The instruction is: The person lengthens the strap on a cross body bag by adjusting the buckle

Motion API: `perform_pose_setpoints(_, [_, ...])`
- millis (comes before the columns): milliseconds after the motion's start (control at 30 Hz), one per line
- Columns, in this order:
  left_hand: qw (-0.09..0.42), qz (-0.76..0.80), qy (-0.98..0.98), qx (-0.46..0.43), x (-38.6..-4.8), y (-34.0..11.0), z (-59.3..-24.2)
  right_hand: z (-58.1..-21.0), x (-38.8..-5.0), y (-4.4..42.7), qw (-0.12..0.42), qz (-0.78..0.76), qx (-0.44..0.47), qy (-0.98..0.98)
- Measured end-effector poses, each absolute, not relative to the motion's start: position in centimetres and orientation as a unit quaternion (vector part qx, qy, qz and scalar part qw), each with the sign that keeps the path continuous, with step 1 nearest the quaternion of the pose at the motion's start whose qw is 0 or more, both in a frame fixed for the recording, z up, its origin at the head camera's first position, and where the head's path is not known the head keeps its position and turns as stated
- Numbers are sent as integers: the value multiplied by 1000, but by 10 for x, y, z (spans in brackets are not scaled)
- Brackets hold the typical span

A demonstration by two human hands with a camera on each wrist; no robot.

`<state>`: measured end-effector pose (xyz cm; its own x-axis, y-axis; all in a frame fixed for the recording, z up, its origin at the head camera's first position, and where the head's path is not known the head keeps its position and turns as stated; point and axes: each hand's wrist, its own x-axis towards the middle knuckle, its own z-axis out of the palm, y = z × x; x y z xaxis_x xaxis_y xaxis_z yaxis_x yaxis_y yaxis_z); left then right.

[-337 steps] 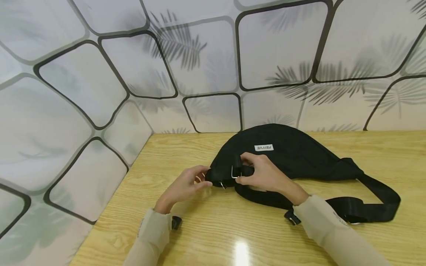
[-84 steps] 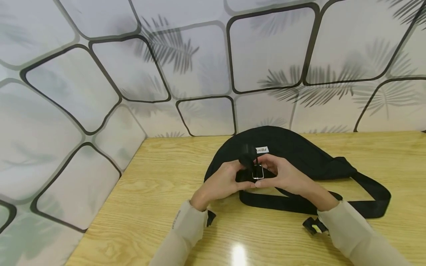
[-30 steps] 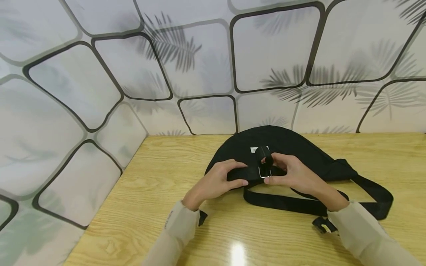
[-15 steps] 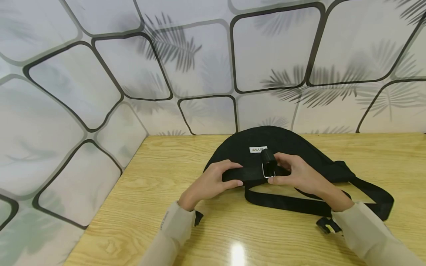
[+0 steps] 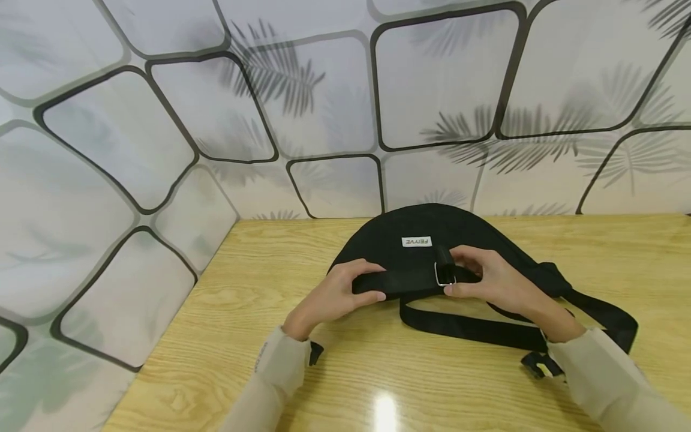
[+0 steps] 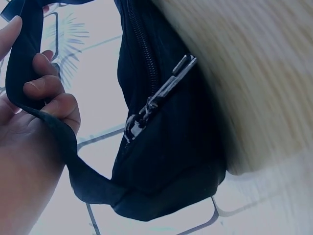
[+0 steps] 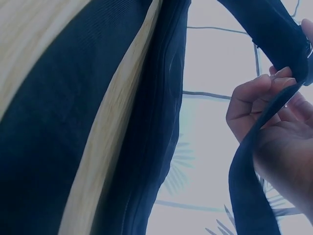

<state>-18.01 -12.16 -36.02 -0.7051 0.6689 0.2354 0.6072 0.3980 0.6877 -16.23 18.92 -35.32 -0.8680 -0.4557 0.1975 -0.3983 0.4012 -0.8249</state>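
Note:
A black waist bag (image 5: 453, 231) with a white label (image 5: 416, 242) lies on the wooden table, its curved edge towards the back wall. My left hand (image 5: 332, 294) grips a wide black strap (image 5: 396, 283) along the bag's front, thumb below and fingers above. At the strap's right part, my right hand (image 5: 496, 282) pinches it beside a metal buckle (image 5: 445, 274); a short loop of strap stands up there. In the left wrist view, a zipper pull (image 6: 168, 85) hangs at the bag's end, and the strap (image 6: 27, 58) crosses my left hand (image 6: 49, 103). My right hand (image 7: 274, 112) holds strap in the right wrist view.
More strap (image 5: 475, 331) loops over the table (image 5: 216, 360) to the right. One black clip (image 5: 540, 365) lies by my right sleeve, another clip (image 5: 315, 353) by my left sleeve. A patterned wall (image 5: 432, 90) stands behind and at the left.
Compared with the earlier views, the buckle and my right hand have shifted right along the bag. My left hand has moved slightly left since a second ago, and the label is now uncovered.

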Motion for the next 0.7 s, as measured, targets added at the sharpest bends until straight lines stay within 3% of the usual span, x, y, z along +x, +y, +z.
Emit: perform_pose_setpoints(700, [56,397,838,370,-184,-130,-363,-357,-158,203,23,-476,-245,844])
